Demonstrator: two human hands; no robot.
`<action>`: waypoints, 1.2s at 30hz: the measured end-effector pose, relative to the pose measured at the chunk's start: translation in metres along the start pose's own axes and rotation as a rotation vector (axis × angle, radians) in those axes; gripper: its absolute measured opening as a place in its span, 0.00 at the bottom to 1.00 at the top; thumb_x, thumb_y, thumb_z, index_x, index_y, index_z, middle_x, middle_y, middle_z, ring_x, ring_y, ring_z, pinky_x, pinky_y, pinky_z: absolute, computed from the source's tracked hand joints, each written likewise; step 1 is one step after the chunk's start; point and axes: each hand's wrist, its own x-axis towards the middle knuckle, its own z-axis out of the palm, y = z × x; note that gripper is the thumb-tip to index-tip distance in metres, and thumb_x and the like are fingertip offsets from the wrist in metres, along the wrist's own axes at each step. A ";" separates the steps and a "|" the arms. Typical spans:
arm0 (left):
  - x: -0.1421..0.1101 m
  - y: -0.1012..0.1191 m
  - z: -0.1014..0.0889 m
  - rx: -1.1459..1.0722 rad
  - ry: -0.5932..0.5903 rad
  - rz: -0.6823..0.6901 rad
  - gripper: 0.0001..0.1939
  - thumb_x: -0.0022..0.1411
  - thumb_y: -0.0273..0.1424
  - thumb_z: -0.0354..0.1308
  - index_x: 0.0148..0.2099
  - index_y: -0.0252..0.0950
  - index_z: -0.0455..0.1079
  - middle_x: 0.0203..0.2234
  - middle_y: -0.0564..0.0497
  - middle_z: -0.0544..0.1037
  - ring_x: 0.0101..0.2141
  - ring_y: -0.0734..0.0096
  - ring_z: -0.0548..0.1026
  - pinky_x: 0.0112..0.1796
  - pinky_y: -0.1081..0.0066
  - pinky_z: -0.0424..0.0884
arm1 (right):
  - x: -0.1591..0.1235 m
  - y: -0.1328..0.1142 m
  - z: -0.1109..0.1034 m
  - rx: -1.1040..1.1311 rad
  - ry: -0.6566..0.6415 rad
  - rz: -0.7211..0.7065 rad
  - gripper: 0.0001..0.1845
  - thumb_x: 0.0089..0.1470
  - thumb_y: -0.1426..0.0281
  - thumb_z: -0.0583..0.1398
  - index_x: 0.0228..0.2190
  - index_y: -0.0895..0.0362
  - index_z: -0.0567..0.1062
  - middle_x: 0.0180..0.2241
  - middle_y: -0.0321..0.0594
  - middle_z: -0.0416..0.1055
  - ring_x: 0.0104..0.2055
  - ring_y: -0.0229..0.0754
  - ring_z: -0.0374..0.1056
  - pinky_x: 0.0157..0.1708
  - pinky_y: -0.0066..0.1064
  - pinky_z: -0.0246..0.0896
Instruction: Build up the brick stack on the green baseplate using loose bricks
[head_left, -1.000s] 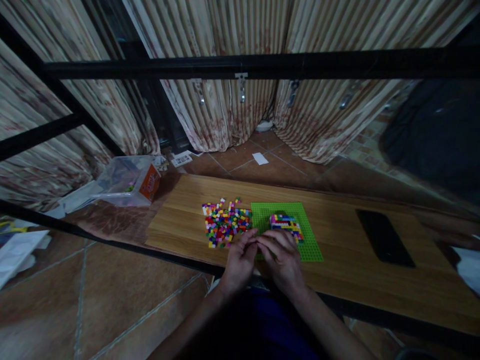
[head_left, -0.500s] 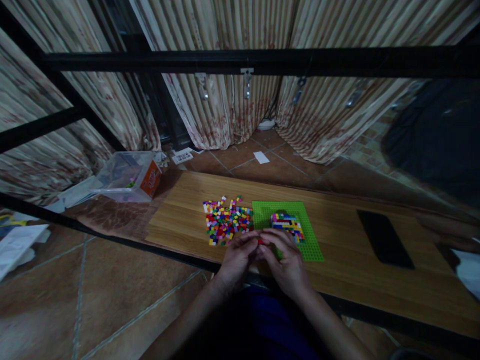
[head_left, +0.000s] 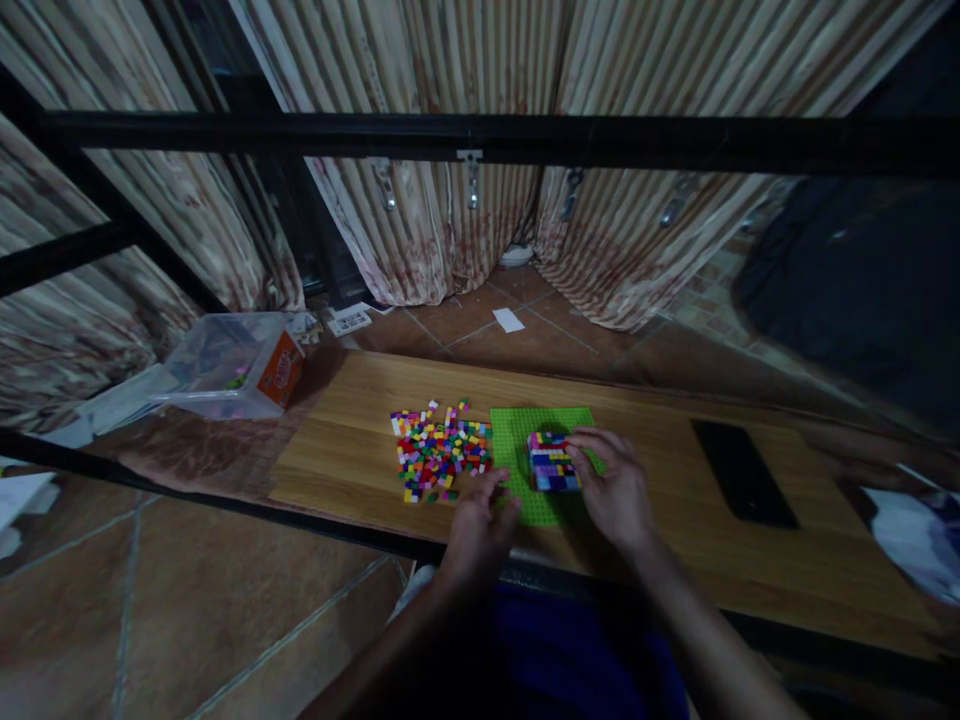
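A block of stacked, many-coloured toy bricks (head_left: pixel 546 468) stands on the green studded baseplate (head_left: pixel 512 430). My right hand (head_left: pixel 616 485) reaches over the plate from the right. Its thumb and forefinger pinch a small red brick (head_left: pixel 568 444) at the right side of the stack; whether the brick touches the stack I cannot tell. Low at the plate's front left edge is my left hand (head_left: pixel 484 520), its fingers apart and nothing seen in them. A heap of loose coloured bricks (head_left: pixel 439 455) lies just beyond it, left of the plate.
The wooden bench top (head_left: pixel 337 420) carries a black phone-like slab (head_left: pixel 742 473) on the right. A clear plastic box (head_left: pixel 225 365) with an orange label sits off its left end. Behind, a black metal bar (head_left: pixel 420 137) crosses in front of striped curtains (head_left: pixel 420 230).
My hands have parted. The right one has carried the red brick from in front of the plate to the stack, while the left has let go and drawn slightly down. The view has shifted a little.
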 end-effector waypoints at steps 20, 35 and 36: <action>0.035 -0.009 0.022 0.496 -0.281 0.242 0.52 0.43 0.23 0.60 0.69 0.34 0.44 0.65 0.39 0.57 0.63 0.48 0.56 0.62 0.48 0.51 | 0.029 0.030 0.018 0.095 -0.199 0.089 0.14 0.58 0.63 0.55 0.33 0.53 0.80 0.37 0.40 0.77 0.41 0.43 0.70 0.46 0.38 0.63; 0.041 -0.008 0.018 0.447 -0.300 0.293 0.52 0.42 0.21 0.59 0.70 0.36 0.45 0.63 0.42 0.61 0.60 0.48 0.60 0.59 0.51 0.55 | 0.034 0.037 0.020 0.402 -0.184 0.500 0.14 0.45 0.60 0.62 0.30 0.56 0.81 0.33 0.42 0.80 0.35 0.45 0.75 0.39 0.37 0.69; 0.042 -0.008 0.018 0.437 -0.301 0.287 0.52 0.42 0.22 0.60 0.70 0.36 0.45 0.63 0.42 0.62 0.59 0.48 0.60 0.59 0.51 0.55 | 0.034 0.037 0.020 0.401 -0.185 0.503 0.14 0.44 0.60 0.62 0.30 0.55 0.81 0.33 0.41 0.80 0.35 0.45 0.75 0.39 0.37 0.69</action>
